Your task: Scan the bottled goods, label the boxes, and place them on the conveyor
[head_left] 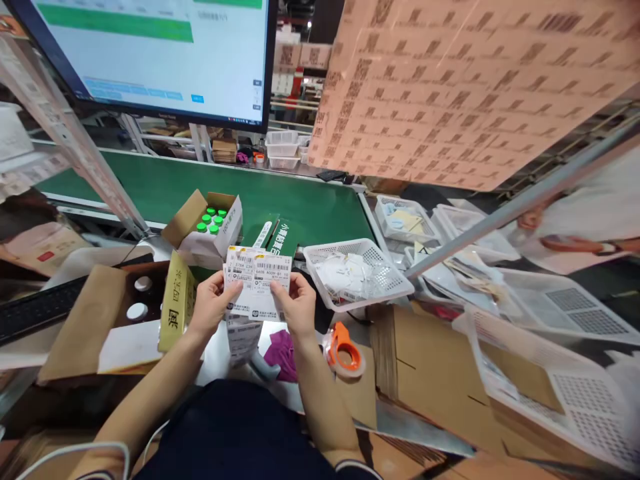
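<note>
My left hand [213, 303] and my right hand [296, 303] together hold a stack of white shipping labels [257, 283] with barcodes, fanned out in front of me. Each hand pinches one side edge with thumb on top. A further strip of labels [241, 337] hangs below them. Just beyond the labels lies a dark green packet [283, 237] with white lettering. An open cardboard box [207, 227] holding several green-capped bottles sits to the left of it on the green conveyor belt [150, 183].
A white mesh basket [357, 273] of white items stands right of my hands. An orange tape dispenser [343, 350] and purple cloth [281, 353] lie below. A keyboard [40, 307] and opened carton [120, 313] are left, a monitor [150, 53] above, more baskets [550, 373] right.
</note>
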A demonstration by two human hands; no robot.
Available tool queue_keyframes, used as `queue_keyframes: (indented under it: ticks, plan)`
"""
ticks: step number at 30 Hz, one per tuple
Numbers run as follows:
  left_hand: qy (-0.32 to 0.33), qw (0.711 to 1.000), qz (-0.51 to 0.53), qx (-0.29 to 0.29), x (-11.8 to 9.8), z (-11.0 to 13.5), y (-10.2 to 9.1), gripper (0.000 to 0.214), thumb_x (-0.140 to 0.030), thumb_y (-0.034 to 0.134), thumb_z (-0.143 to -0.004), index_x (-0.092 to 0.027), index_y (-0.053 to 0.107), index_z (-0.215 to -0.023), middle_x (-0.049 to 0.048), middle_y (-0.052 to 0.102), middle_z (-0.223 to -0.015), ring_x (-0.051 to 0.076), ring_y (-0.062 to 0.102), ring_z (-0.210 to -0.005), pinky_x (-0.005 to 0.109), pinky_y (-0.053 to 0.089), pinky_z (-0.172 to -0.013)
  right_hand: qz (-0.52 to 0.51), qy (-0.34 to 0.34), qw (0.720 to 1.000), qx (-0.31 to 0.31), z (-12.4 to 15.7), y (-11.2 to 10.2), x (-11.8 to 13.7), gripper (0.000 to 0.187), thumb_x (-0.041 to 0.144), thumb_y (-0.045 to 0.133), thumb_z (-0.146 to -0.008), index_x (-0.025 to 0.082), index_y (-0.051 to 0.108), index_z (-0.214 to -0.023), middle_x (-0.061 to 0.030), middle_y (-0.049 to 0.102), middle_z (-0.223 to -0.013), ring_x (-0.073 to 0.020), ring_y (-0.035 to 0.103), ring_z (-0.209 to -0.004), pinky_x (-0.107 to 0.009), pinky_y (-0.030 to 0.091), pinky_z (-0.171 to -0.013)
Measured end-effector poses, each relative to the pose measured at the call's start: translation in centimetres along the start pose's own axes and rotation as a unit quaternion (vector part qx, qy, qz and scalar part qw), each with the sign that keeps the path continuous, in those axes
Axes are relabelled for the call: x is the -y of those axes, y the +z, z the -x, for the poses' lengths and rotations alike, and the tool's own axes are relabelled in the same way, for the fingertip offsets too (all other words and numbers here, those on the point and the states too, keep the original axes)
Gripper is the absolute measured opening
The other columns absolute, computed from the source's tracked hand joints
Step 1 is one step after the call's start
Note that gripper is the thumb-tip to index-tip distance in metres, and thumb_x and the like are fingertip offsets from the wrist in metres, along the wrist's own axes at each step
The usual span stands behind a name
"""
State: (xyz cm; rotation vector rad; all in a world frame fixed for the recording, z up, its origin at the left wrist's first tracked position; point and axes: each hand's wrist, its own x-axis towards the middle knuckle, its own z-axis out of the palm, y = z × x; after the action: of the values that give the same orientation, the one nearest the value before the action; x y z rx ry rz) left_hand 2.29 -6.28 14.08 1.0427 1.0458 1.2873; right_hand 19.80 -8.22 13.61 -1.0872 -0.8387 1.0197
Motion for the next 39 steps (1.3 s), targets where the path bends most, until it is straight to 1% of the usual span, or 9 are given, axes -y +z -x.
queue_keyframes:
  ticks: [8, 15, 22, 25, 28, 32, 34, 36, 39]
  plan:
    - [-0.016, 0.999, -0.001, -0.030, 2.1, -0.9, 0.0, 0.044, -0.042, 0.092, -0.068, -0.018, 0.078, -0.102, 0.0066, 0.083, -0.102, 0.023, 0.074, -0.090, 0.034, 0.058, -0.084, -0.023, 0.006, 1.000, -0.016, 0.0, -0.7, -0.1, 0.034, 0.047, 0.083, -0.072, 0.023, 0.067, -0.089, -0.0029, 0.079, -0.090, -0.0193, 0.071, -0.082, -0.034, 0.060, -0.078]
    - [-0.031, 0.999, -0.002, -0.019, 3.1, -2.1, 1.8, 0.044, -0.038, 0.094, -0.064, -0.017, 0.075, -0.098, 0.0042, 0.082, -0.095, 0.020, 0.073, -0.085, 0.031, 0.057, -0.080, -0.049, 0.000, 0.998, -0.032, -0.5, -1.7, -0.1, 0.031, 0.045, 0.083, -0.075, 0.023, 0.070, -0.093, -0.0041, 0.080, -0.093, -0.0202, 0.073, -0.086, -0.034, 0.061, -0.079]
    - [-0.056, 0.998, 0.015, -0.031, 3.0, -2.9, 4.4, 0.057, -0.033, 0.097, -0.054, -0.018, 0.071, -0.103, 0.0038, 0.082, -0.097, 0.022, 0.074, -0.085, 0.034, 0.058, -0.082, -0.076, 0.001, 0.992, -0.100, -2.2, -3.9, -3.0, 0.038, 0.044, 0.082, -0.075, 0.021, 0.073, -0.103, -0.0071, 0.081, -0.107, -0.0225, 0.073, -0.100, -0.040, 0.059, -0.094]
    - [-0.062, 0.998, 0.015, -0.018, 3.2, -3.0, 5.3, 0.059, -0.032, 0.097, -0.054, -0.019, 0.070, -0.105, 0.0043, 0.082, -0.099, 0.023, 0.074, -0.089, 0.035, 0.059, -0.084, -0.085, 0.027, 0.992, -0.086, -2.7, -4.1, -4.4, 0.038, 0.044, 0.084, -0.074, 0.020, 0.073, -0.102, -0.0075, 0.081, -0.107, -0.0223, 0.074, -0.099, -0.040, 0.060, -0.094]
    - [-0.059, 0.998, 0.017, -0.005, 3.6, -3.1, 5.8, 0.056, -0.034, 0.096, -0.058, -0.019, 0.072, -0.107, 0.0040, 0.082, -0.101, 0.023, 0.074, -0.091, 0.034, 0.059, -0.085, -0.098, 0.039, 0.991, -0.081, -3.0, -3.8, -5.0, 0.036, 0.042, 0.086, -0.073, 0.019, 0.072, -0.097, -0.0062, 0.081, -0.100, -0.0200, 0.075, -0.091, -0.037, 0.061, -0.088]
    - [-0.044, 0.999, 0.019, -0.026, 3.8, -3.6, 5.7, 0.046, -0.050, 0.085, -0.072, -0.018, 0.078, -0.103, 0.0058, 0.082, -0.100, 0.025, 0.074, -0.097, 0.034, 0.057, -0.086, -0.081, 0.035, 0.992, -0.090, -3.7, -3.7, -5.2, 0.036, 0.044, 0.086, -0.072, 0.019, 0.069, -0.092, -0.0054, 0.081, -0.094, -0.0189, 0.074, -0.085, -0.034, 0.062, -0.082]
    - [-0.048, 0.997, 0.045, -0.051, 3.5, -4.0, 5.2, 0.046, -0.054, 0.084, -0.072, -0.017, 0.079, -0.099, 0.0057, 0.082, -0.095, 0.026, 0.074, -0.097, 0.035, 0.057, -0.086, -0.070, 0.031, 0.992, -0.100, -4.0, -4.4, -5.8, 0.038, 0.045, 0.086, -0.071, 0.019, 0.069, -0.092, -0.0052, 0.081, -0.092, -0.0184, 0.074, -0.083, -0.033, 0.061, -0.081]
    - [-0.056, 0.993, 0.075, -0.075, 3.0, -4.4, 4.4, 0.046, -0.053, 0.088, -0.067, -0.018, 0.080, -0.096, 0.0039, 0.082, -0.090, 0.025, 0.075, -0.093, 0.034, 0.058, -0.083, -0.061, 0.029, 0.991, -0.118, -4.2, -5.7, -7.1, 0.040, 0.046, 0.087, -0.069, 0.019, 0.068, -0.092, -0.0052, 0.080, -0.091, -0.0185, 0.073, -0.083, -0.034, 0.061, -0.082]
    - [-0.057, 0.988, 0.100, -0.104, 2.1, -4.6, 3.0, 0.045, -0.051, 0.090, -0.064, -0.019, 0.080, -0.095, 0.0017, 0.081, -0.084, 0.021, 0.074, -0.083, 0.029, 0.058, -0.073, -0.018, 0.045, 0.988, -0.147, -3.8, -8.8, -10.9, 0.046, 0.050, 0.084, -0.067, 0.019, 0.066, -0.096, -0.0071, 0.080, -0.095, -0.0206, 0.074, -0.086, -0.038, 0.060, -0.086]
